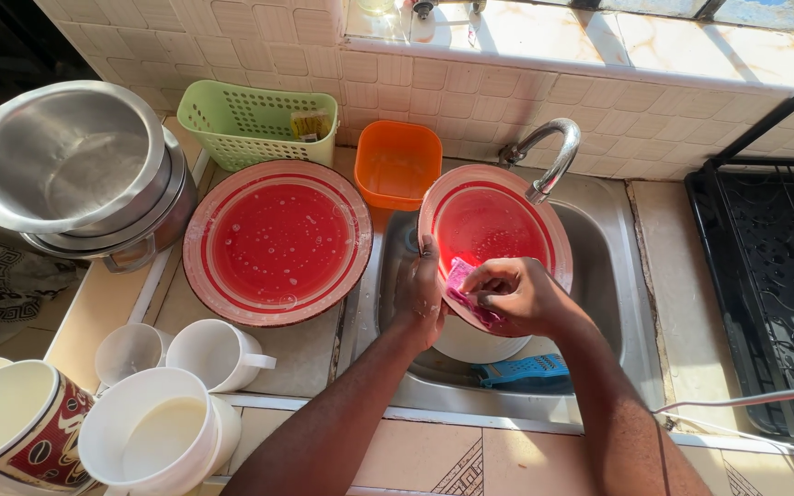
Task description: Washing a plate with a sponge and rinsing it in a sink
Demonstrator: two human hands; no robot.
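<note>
The left hand grips the near-left rim of a red plate held tilted over the steel sink, while the right hand is closed around a pink sponge pressed to the plate's near edge (a white dish and a blue grater lie in the basin just below, the tap just above). To the left on the table rests a second, soapy red plate, with an orange tub and green basket beyond it, stacked steel bowls far left and white mugs at the near-left corner
</note>
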